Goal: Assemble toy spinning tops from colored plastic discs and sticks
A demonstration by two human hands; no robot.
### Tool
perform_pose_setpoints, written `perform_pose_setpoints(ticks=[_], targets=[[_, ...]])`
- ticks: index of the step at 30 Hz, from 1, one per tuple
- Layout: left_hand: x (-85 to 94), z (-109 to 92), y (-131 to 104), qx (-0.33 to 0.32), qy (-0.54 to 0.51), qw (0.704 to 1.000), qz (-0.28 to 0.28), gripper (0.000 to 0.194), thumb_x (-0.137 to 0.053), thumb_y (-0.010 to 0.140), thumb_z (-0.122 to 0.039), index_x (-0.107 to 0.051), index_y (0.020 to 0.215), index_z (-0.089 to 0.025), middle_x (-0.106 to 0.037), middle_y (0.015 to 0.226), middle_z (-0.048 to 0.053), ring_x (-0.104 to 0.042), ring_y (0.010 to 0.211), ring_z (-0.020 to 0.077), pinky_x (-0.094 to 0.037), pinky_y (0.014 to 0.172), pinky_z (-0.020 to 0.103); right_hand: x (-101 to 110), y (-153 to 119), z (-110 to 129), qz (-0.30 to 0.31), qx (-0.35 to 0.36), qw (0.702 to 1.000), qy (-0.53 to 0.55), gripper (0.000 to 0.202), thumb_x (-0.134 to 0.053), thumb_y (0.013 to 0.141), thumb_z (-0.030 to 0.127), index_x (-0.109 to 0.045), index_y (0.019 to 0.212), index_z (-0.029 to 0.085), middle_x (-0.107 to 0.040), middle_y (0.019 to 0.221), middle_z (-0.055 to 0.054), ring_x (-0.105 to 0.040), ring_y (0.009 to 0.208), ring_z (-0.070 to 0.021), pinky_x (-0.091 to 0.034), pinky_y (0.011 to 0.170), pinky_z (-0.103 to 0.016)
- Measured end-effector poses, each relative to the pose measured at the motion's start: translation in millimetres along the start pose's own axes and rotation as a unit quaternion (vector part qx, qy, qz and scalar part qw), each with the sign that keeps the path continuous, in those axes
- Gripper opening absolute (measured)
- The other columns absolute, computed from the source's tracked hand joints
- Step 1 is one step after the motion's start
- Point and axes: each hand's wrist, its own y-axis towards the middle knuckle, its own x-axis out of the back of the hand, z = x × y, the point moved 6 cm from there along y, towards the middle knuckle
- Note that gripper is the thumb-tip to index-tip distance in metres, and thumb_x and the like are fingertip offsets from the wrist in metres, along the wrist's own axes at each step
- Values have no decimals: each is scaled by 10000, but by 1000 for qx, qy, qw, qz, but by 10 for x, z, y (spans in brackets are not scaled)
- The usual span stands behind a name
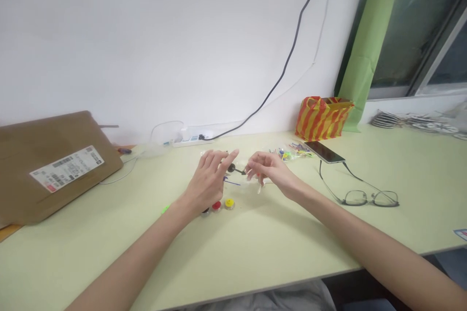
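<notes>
Just beyond the yellow cap, a black stick with a round disc spans the gap between two hands. The left hand grasps its disc end with bent fingers, one of them stretched out. The right hand has its fingers curled by the pointed tip; whether they pinch it, I cannot tell. A red cap sits just left of the yellow cap; glasses lie well to its right.
</notes>
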Motion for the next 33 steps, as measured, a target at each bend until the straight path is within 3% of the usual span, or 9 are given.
perform_pose_setpoints(ticks=[3,6,10,12,14,18,23,25,33], targets=[[5,19,-14,31,-43,999,-9,1027,-489,670,51,-153,1580,-285,-508,1238,112,-490,1188,304,-380,1075,551,-27,-5,42,26,17,998,57,358,-707,864,528,-616,927,188,-741,1077,-135,-719,892,-232,-485,532,-240],[38,192,-43,152,-171,972,-53,994,-559,688,-22,-193,1564,-313,-510,1147,76,-519,1120,271,-452,996,475,10,18,55,18,35,993,115,406,-657,893,556,-590,1126,230,-714,1186,-142,-711,976,-264,-506,541,-266],[13,640,-204,354,-411,821,-177,897,-657,757,-174,-229,1528,-340,-522,1065,29,-573,957,184,-501,846,340,269,83,33,-80,61,991,86,432,-545,942,576,-543,1213,240,-719,1089,-124,-703,896,-250,-468,521,-274],[-34,842,-303,404,-480,742,-236,867,-705,757,-238,-270,1501,-329,-534,1054,18,-577,918,153,-490,824,304,438,106,49,-120,66,990,-28,388,-522,952,534,-561,1187,228,-715,988,-99,-677,788,-220,-423,513,-270],[-95,979,-375,428,-500,707,-260,881,-744,728,-247,-299,1484,-325,-542,1031,7,-569,880,137,-481,794,282,579,119,107,-124,72,964,-224,284,-571,924,444,-623,1078,211,-699,898,-71,-627,719,-190,-407,563,-279],[-146,1029,-391,408,-449,759,-235,899,-743,716,-220,-297,1490,-322,-539,984,-5,-556,854,134,-469,775,272,715,129,99,15,19,863,-505,149,-635,856,320,-692,796,196,-670,788,-35,-569,707,-169,-368,627,-288],[-64,757,-215,242,-232,939,-79,913,-655,745,-169,-228,1540,-306,-511,1064,36,-534,899,183,-468,797,324,690,68,-31,150,-81,839,-518,196,-709,796,377,-759,855,197,-661,755,-29,-547,646,-162,-326,556,-280],[-53,618,-168,164,-116,980,-12,891,-615,757,-147,-226,1548,-281,-517,1107,62,-536,973,230,-452,886,396,616,57,-74,158,-90,838,-514,191,-729,772,367,-761,846,193,-670,760,-35,-547,640,-162,-323,551,-280],[-109,392,-100,74,-17,995,66,863,-569,767,-105,-200,1540,-214,-533,1212,120,-527,1109,300,-417,973,453,361,-3,-111,198,-40,854,-479,99,-698,740,265,-689,660,209,-553,590,17,-418,519,-124,-270,504,-281]])
